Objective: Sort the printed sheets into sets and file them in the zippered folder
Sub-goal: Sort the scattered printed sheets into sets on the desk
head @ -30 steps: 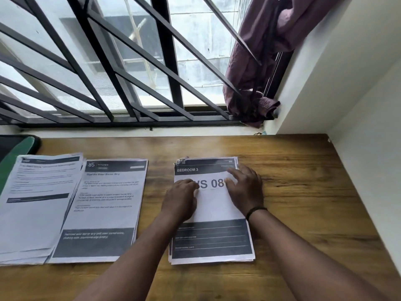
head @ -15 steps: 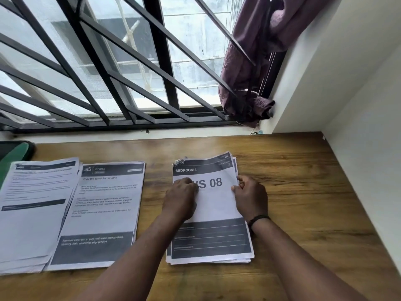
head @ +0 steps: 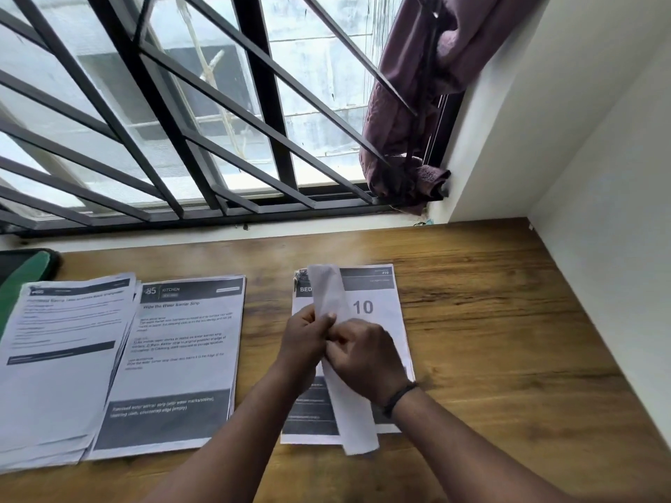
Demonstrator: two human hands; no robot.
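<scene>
Three piles of printed sheets lie on the wooden desk (head: 490, 321). The right pile (head: 377, 310) shows a page marked "10". Its top sheet (head: 330, 295) is lifted on edge, blank back showing, and stands nearly upright over the pile. My left hand (head: 305, 339) and my right hand (head: 366, 357) both pinch that sheet near its middle. A "KITCHEN" pile (head: 181, 357) lies in the middle and another text pile (head: 61, 357) at the left. The green and black zippered folder (head: 25, 266) peeks out at the far left, mostly hidden by the left pile.
A barred window (head: 218, 121) runs along the back of the desk, with a purple curtain (head: 410, 121) bunched at its right end. A white wall (head: 599, 248) borders the desk on the right. Bare wood lies to the right of the piles.
The top "08" sheet of the right pile has been lifted and turned on edge, baring the "10" page. Both hands moved from lying on the pile to pinching the sheet.
</scene>
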